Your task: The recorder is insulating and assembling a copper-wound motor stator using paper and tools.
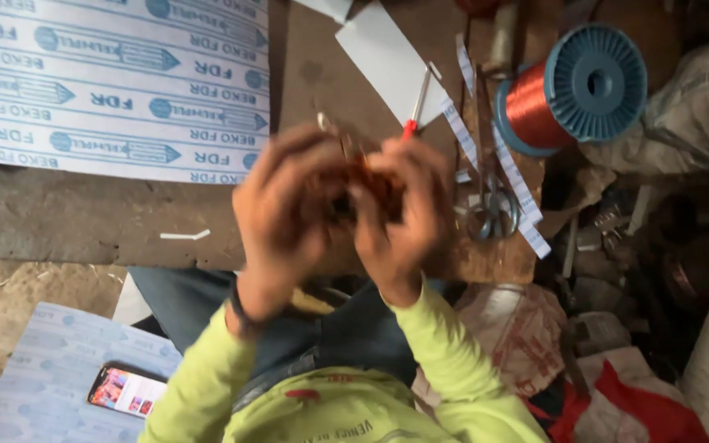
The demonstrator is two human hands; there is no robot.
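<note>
My left hand [285,205] and my right hand [400,215] are raised close together over the wooden work board [84,221]. Both are closed around a small bundle of copper-coloured wire [368,184] held between them. Motion blur and my fingers hide most of the bundle. A dark band sits on my left wrist. Yellow-green sleeves cover both forearms.
A blue-flanged spool of copper wire [572,90] lies at the upper right. Just beyond my hands are a red-handled screwdriver [417,102], scissors [492,209] and white paper strips [519,184]. Blue-printed white sheets [116,82] cover the upper left. A phone [127,390] lies lower left; sacks crowd the right.
</note>
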